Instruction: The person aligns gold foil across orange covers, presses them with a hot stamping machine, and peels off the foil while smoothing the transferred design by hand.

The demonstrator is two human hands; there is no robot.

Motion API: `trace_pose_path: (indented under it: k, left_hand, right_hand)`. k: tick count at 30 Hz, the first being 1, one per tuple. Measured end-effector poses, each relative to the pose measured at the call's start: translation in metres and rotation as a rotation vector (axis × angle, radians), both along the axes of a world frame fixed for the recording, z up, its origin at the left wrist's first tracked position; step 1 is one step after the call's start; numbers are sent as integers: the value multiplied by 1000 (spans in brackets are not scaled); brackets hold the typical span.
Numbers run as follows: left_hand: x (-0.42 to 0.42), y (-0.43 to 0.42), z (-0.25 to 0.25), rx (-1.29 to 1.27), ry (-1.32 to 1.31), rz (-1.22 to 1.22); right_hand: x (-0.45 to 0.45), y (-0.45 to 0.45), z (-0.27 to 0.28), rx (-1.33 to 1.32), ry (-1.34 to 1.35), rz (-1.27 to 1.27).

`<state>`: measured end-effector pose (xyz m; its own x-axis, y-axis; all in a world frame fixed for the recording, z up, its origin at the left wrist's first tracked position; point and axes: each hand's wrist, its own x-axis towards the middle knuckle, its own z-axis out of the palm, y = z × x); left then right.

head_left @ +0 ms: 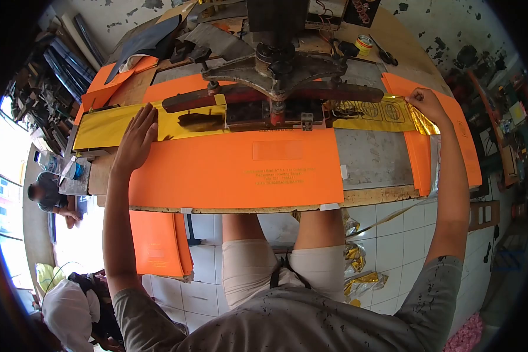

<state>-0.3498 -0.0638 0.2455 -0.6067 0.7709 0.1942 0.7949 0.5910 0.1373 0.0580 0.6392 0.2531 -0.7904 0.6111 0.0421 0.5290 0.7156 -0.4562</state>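
Note:
A strip of gold foil (188, 120) runs sideways beneath the head of a hot-stamping press (273, 88). My left hand (138, 135) lies flat, fingers stretched together, over the foil's left part and the edge of an orange sheet (217, 170). That sheet lies in front of the press and bears small gold printed text and a faint rectangle. At the right, my right hand (425, 105) pinches the foil's end, where it is crumpled. The foil's right part shows used outlines of round emblems. The press head hides the middle of the foil.
More orange sheets lie at the right (454, 129) and in a stack (158, 243) below the table's left. Scissors (385, 56) and a yellow tin (364, 44) stand behind the press. Foil scraps (361, 284) litter the tiled floor. Another person (53, 193) sits at the left.

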Motion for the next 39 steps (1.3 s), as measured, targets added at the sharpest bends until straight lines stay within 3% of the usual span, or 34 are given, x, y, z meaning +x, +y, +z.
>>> trace_pose_path:
  k: [5,9,10,12,15,17,19,21,23,25,29,30,33,39]
  left_hand:
    - [3,-9,2,149,-21,-28]
    - [21,-33,14,309,-5,4]
    - [34,-36,17,385,98,15]
    - [61,-53,21,409,1,74]
    - [128,-61,28,536,-177,86]
    - [179,-62,28,570,-505,158]
    - [203,-72,-17,642,-756,-121]
    - [253,-48,-26,543,-1092,77]
    - [279,-24,-70,397,-1067,-69]
    - [307,-2,-123,292,-1038,-55]
    - [344,30,-223,510,-1517,10]
    - [347,34,-230,555,-1678,51]
    - [343,42,-243,583,-1591,98]
    - [336,44,-278,713,-1831,186]
  right_hand:
    - [8,-12,-4,118,83,1]
    - [23,-57,11,570,190,-22]
    - [27,-79,18,646,212,-49]
    - [35,-123,19,763,257,-108]
    - [37,-208,5,621,373,-73]
    - [36,-258,-15,484,400,-3]
    - [33,-287,-30,474,394,34]
    - [32,-302,-34,529,389,52]
    - [31,-303,-30,513,384,24]
    - [33,-302,-36,455,357,36]
    - [37,-299,-41,395,377,46]
    - [38,-300,-41,399,381,42]
    - [39,-306,-36,442,399,36]
    - [38,-306,-39,570,409,156]
